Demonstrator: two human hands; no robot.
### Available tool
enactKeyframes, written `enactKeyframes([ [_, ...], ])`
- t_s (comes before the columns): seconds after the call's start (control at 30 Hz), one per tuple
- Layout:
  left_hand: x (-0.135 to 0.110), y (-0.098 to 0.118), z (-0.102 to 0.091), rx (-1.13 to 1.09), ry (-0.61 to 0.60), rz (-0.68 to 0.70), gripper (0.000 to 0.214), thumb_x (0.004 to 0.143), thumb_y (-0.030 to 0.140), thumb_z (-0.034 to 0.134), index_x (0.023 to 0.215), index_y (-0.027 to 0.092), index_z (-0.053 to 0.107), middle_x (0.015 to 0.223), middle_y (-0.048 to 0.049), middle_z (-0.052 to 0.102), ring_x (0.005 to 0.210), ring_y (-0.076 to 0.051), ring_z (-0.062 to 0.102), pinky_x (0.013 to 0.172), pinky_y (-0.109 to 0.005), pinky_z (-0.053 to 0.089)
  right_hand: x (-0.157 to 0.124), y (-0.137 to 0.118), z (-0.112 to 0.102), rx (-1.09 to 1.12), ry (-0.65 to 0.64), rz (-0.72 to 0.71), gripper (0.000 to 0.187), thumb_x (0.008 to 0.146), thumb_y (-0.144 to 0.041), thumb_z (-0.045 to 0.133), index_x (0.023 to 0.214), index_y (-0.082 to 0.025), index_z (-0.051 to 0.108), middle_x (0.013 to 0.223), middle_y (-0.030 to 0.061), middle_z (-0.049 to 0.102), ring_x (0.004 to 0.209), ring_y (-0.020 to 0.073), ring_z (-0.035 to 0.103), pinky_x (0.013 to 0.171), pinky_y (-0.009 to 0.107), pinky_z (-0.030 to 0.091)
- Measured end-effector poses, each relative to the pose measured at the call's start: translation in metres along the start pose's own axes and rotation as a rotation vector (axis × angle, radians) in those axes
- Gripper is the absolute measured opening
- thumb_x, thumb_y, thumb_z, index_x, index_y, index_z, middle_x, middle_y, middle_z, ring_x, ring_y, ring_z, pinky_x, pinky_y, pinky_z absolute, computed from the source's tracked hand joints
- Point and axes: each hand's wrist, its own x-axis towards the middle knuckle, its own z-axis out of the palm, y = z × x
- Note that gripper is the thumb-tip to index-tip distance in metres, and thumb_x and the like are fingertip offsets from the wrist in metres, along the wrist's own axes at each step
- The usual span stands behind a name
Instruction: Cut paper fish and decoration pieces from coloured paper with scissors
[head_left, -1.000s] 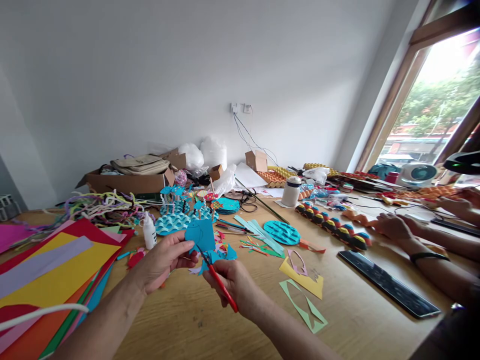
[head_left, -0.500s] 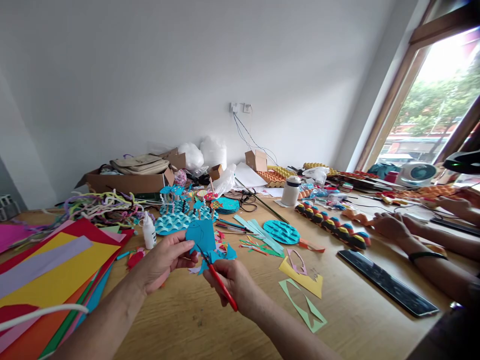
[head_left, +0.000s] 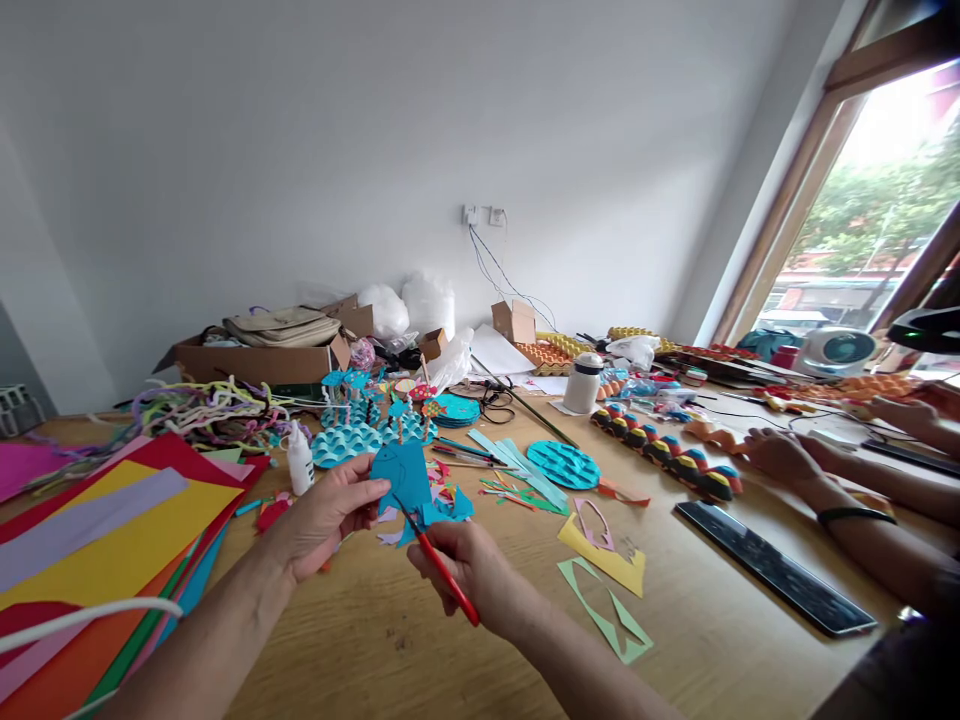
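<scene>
Beige bag (head_left: 283,326) inside cardboard box (head_left: 255,364), ten o'clock. Left grip (head_left: 322,515) pinching blue paper cutout (head_left: 403,475); right grip (head_left: 471,578) clenched around red scissors (head_left: 442,571).

— How do the arms lie?
— The left forearm (head_left: 217,640) and the right forearm (head_left: 570,665), both bare, rise from the bottom edge and angle in toward each other.
— And the left hand (head_left: 322,520)?
— It sits higher and further out, palm turned inward, thumb on top, fingertips pinched together.
— The right hand (head_left: 469,570)?
— It is just below and to the right of the other, with the fingers curled into a closed grip and the wrist slightly bent. The two hands are near each other but apart.
</scene>
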Motion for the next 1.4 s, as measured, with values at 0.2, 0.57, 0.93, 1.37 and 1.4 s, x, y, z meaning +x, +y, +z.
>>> enactKeyframes([
  [0.2,-0.003,0.0,0.014,-0.131,0.05,0.042,0.014,0.065,0.015,0.068,0.07,0.019,0.056,0.055,0.0069,0.057,0.046,-0.006,0.051,0.047,-0.015,0.044,0.0,0.004,0.011,0.332,0.008,-0.015,0.042,0.071,-0.056,0.048,0.058,-0.016,0.045,0.035,-0.0068,0.04,0.03,0.0055,0.037,0.031,0.016,0.023],
  [0.57,-0.014,0.002,0.025,-0.217,-0.056,-0.069,0.025,0.068,0.02,0.066,0.05,0.017,0.047,0.047,0.004,0.052,0.046,-0.007,0.046,0.048,-0.019,0.039,-0.01,0.0,0.014,0.649,-0.069,-0.274,0.041,0.08,-0.051,0.044,0.064,-0.014,0.048,0.04,-0.0052,0.042,0.035,0.0052,0.037,0.038,0.018,0.027],
  [0.93,-0.018,0.004,0.041,-0.085,-0.026,0.12,0.027,0.07,0.023,0.06,0.05,0.019,0.042,0.046,0.0066,0.042,0.046,-0.009,0.037,0.048,-0.023,0.033,-0.01,0.001,0.017,0.586,-0.017,-0.282,0.045,0.078,-0.055,0.045,0.06,-0.014,0.048,0.04,-0.0052,0.041,0.035,0.0053,0.037,0.039,0.018,0.028],
  [1.37,-0.02,-0.002,0.051,-0.068,0.096,0.107,0.028,0.063,0.026,0.065,0.048,0.019,0.043,0.044,0.007,0.043,0.046,-0.009,0.036,0.048,-0.022,0.034,-0.006,0.006,0.018,0.629,-0.004,-0.269,0.044,0.075,-0.055,0.049,0.059,-0.014,0.047,0.037,-0.006,0.04,0.032,0.0047,0.036,0.036,0.017,0.027],
  [1.4,-0.021,-0.003,0.052,-0.069,0.095,0.105,0.028,0.063,0.026,0.065,0.049,0.019,0.043,0.045,0.007,0.043,0.046,-0.009,0.036,0.048,-0.022,0.035,-0.006,0.006,0.018,0.632,-0.001,-0.271,0.044,0.075,-0.055,0.049,0.058,-0.014,0.047,0.037,-0.006,0.04,0.032,0.0047,0.036,0.036,0.017,0.026],
])
